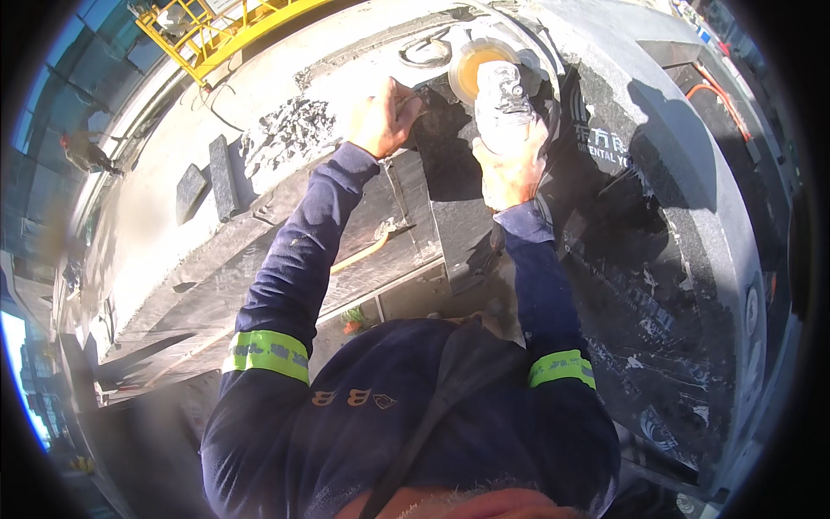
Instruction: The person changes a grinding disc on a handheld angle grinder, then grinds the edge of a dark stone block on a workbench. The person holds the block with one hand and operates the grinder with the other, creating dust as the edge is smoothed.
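My right hand (512, 169) is wrapped round the body of a dusty angle grinder (503, 102). The grinder's round disc (469, 73) shows as a blurred, orange-tinted circle over the far edge of a dark stone slab (445, 151). To the left, my left hand (385, 119) pinches that slab at its left edge, with the fingers curled; their tips are partly hidden. A pale cable or hose (553, 60) runs past the grinder on the right.
Broken mortar rubble (290, 134) lies left of my left hand, beside two dark stone strips (223, 177). A yellow metal frame (207, 43) stands at the far left, and another person (86, 151) is beyond. A curved grey stone ledge (692, 147) borders the right.
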A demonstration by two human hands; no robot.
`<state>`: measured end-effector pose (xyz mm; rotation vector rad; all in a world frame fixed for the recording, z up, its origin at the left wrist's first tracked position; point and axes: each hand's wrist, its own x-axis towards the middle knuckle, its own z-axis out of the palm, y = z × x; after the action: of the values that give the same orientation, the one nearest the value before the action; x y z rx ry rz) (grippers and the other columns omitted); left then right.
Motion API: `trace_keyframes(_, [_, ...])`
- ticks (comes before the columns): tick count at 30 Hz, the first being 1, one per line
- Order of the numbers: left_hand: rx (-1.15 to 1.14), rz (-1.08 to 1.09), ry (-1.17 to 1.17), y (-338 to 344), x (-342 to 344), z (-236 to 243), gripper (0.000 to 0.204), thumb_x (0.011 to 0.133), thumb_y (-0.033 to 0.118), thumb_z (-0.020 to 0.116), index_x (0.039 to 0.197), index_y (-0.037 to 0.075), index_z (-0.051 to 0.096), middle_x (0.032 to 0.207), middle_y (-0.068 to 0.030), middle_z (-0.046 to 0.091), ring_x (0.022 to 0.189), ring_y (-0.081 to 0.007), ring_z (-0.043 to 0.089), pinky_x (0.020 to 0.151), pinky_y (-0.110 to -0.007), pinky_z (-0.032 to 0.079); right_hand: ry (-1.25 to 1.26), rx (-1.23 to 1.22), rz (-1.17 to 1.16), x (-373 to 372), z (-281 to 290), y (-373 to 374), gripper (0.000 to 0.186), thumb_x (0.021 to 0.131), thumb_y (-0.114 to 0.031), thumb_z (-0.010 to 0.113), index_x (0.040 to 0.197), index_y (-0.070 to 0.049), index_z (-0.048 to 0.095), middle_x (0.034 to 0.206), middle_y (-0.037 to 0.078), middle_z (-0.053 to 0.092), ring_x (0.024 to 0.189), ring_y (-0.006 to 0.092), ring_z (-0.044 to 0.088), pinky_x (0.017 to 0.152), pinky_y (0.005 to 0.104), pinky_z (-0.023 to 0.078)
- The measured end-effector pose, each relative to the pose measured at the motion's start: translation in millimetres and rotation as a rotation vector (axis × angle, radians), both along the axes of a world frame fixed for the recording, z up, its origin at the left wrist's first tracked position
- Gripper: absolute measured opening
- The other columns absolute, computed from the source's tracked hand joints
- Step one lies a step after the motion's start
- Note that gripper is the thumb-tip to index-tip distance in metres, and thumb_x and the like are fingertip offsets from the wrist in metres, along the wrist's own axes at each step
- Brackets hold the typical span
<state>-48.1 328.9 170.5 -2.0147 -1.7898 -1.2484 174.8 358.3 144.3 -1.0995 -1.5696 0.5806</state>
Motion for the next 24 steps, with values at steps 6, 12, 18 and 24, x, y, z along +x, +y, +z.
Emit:
trace_keyframes(6, [-0.066,0.032,0.015,-3.3,4.1,5.1,0.026,0.088,0.019,0.069,0.101,0.002,0.054,0.090,-0.0173,0.072,0.081,-0.0315,0.072,0.069,-0.037,0.055,-0.011,-0.003,-0.032,-4.4,-6.9,6.5,0.089,0.069,-0.024,0.080,0.137,-0.002,0.028,0.105,0.026,0.065,0.090,0.0426,0.066,0.080,0.0469,0.053])
trace_keyframes(12, [-0.078,-0.026,-0.087,-2.4,3.0,6.6,0.025,0.088,0.018,0.068,0.101,0.001,0.054,0.088,-0.0172,0.072,0.080,-0.0287,0.072,0.069,-0.034,0.055,-0.020,0.052,-0.035,-6.5,-13.1,10.3,0.089,0.069,-0.026,0.080,0.138,-0.002,0.028,0.108,0.027,0.064,0.090,0.0443,0.065,0.080,0.0480,0.053])
trace_keyframes(18, [-0.140,-0.030,-0.124,-5.1,3.4,8.5,0.026,0.089,0.018,0.068,0.103,0.001,0.052,0.086,-0.0177,0.072,0.078,-0.0266,0.072,0.067,-0.034,0.054,-0.002,-0.032,-0.031,-11.5,-18.1,11.3,0.089,0.069,-0.025,0.080,0.138,-0.001,0.028,0.112,0.027,0.062,0.093,0.0452,0.064,0.083,0.0482,0.052])
trace_keyframes(24, [-0.110,-0.011,-0.054,-3.9,1.2,6.9,0.028,0.089,0.020,0.068,0.103,0.002,0.051,0.086,-0.0185,0.071,0.078,-0.0298,0.071,0.067,-0.036,0.054,0.010,0.058,-0.030,-15.1,-21.0,11.1,0.091,0.068,-0.024,0.081,0.137,0.000,0.028,0.111,0.027,0.062,0.093,0.0447,0.064,0.083,0.0478,0.052])
